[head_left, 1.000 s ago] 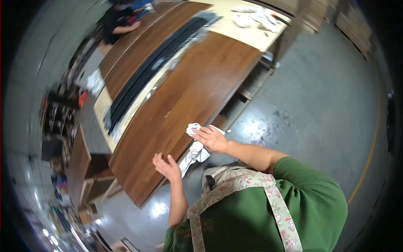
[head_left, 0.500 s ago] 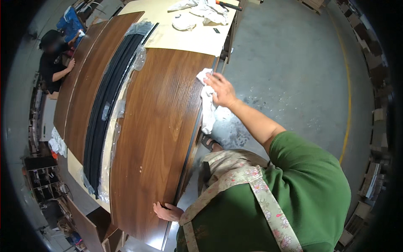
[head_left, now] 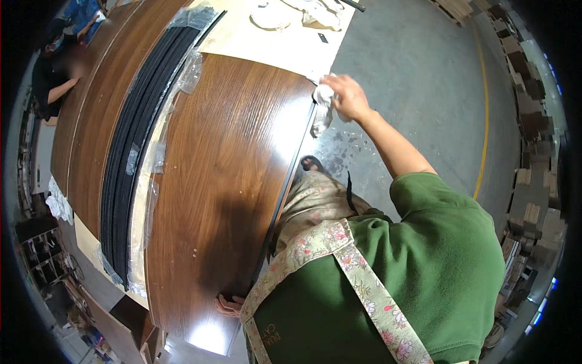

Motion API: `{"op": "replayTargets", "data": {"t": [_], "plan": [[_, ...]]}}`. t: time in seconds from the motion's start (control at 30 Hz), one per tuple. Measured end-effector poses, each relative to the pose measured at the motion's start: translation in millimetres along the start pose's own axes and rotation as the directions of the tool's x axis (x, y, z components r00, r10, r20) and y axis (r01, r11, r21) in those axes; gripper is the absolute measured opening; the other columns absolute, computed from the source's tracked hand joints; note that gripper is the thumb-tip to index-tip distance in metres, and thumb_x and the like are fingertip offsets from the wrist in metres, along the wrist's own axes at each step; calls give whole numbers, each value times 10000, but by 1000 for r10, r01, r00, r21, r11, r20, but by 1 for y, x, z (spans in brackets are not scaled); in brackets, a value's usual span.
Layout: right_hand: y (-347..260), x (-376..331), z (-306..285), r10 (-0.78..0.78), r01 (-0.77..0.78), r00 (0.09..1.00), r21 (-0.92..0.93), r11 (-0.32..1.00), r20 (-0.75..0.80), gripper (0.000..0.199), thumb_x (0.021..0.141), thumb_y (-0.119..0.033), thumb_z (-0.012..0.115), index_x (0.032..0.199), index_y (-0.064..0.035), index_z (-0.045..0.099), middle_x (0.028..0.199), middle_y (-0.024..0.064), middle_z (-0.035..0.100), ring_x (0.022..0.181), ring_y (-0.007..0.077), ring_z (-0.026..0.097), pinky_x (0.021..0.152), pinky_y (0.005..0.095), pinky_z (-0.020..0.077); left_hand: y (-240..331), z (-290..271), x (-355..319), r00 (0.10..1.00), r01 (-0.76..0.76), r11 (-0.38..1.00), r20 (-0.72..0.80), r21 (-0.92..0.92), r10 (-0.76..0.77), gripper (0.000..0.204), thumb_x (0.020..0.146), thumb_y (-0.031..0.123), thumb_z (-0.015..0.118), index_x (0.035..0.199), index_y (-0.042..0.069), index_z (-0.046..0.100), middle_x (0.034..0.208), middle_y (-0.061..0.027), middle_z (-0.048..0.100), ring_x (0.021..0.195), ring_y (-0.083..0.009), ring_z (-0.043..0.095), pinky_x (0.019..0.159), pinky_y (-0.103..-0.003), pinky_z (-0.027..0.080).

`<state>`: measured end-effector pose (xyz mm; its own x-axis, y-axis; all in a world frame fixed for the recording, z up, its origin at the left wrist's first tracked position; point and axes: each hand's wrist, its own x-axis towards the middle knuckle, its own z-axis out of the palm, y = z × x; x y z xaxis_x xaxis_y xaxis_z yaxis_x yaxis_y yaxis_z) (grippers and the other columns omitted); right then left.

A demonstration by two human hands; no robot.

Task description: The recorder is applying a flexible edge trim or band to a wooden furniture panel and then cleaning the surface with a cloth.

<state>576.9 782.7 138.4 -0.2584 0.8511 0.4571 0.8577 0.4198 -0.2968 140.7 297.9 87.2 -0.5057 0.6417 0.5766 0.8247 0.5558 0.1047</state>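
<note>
Right hand point(head_left: 347, 97), 1 o'clock, fingers closed on white rag point(head_left: 323, 102) at panel point(head_left: 224, 182) corner. Left hand point(head_left: 229, 305), 6 o'clock, fingers flat on panel edge.

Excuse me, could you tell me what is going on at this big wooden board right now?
A person in a green top and flowered apron leans over a large dark wooden panel. The right hand presses a white cloth against the panel's far corner, along its edge. The left hand rests on the near edge. A bundle of black strips in clear plastic lies beside the panel. Another person sits at the far end.
</note>
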Motion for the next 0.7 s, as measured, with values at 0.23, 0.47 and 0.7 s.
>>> {"op": "replayTargets", "data": {"t": [0.23,0.47,0.7], "plan": [[55,63,-28,462,-459,887,113,881,1,336,684,-182,603,1008,-117,668,970,143,648,879,323,603,823,368,474,68,-1,3,978,78,977,176,198,-114,552,911,474,338,1313,108,437,1369,-128,386,1230,-314,394,968,-486,307],[53,151,-28,121,-97,987,216,972,-103,442,674,-206,630,1107,-118,617,1073,148,612,1023,324,537,908,370,416,150,9,-10,906,326,920,207,219,-370,637,913,455,365,1409,78,230,1445,-151,256,1327,-324,239,1047,-502,175],[-8,87,13,-338,265,918,313,912,208,674,696,-283,701,1292,-120,433,1315,215,394,1218,396,352,1003,462,302,209,-23,-1,805,304,879,395,367,-443,752,774,196,638,1378,-5,236,1421,-217,251,1326,-346,212,1029,-482,194]]}}
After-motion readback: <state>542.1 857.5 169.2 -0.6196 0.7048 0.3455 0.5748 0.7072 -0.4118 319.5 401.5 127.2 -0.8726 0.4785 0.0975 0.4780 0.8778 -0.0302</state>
